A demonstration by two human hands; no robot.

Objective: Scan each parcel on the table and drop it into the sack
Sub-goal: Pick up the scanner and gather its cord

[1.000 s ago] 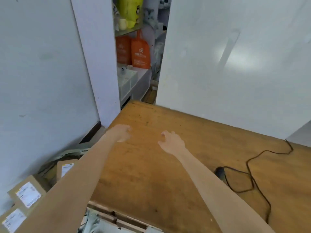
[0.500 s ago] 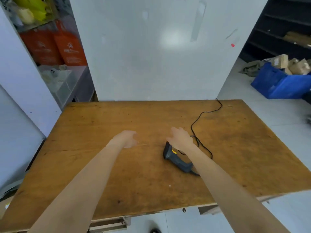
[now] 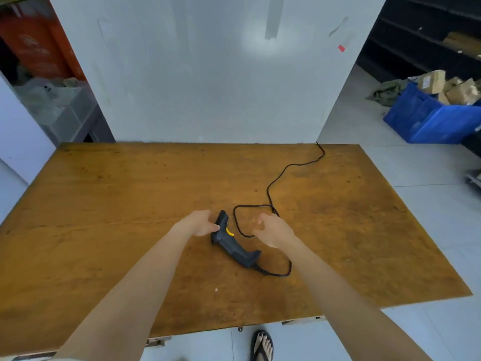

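Both hands have closed in on the scanner since half a second ago: the left hand (image 3: 201,225), then well off to the left, now has its fingertips against the head of the one barcode scanner (image 3: 232,244), and the right hand (image 3: 272,229) has come off the scanner to hover just right of it, over the loop of cable.

From the head camera, the left hand looks to be touching the scanner's head rather than wrapped round it; the right hand is loosely curled with nothing in it. One dark grey scanner with a yellow trigger lies on its side near the middle of the one wooden table (image 3: 104,230), its single black cable (image 3: 286,170) trailing to the far right edge. I see no parcels on the tabletop; several cardboard boxes (image 3: 450,88) sit heaped in one blue crate (image 3: 426,118) on the floor, far right. Their labels are too small to read. One sandalled foot (image 3: 262,345) shows below the near edge.
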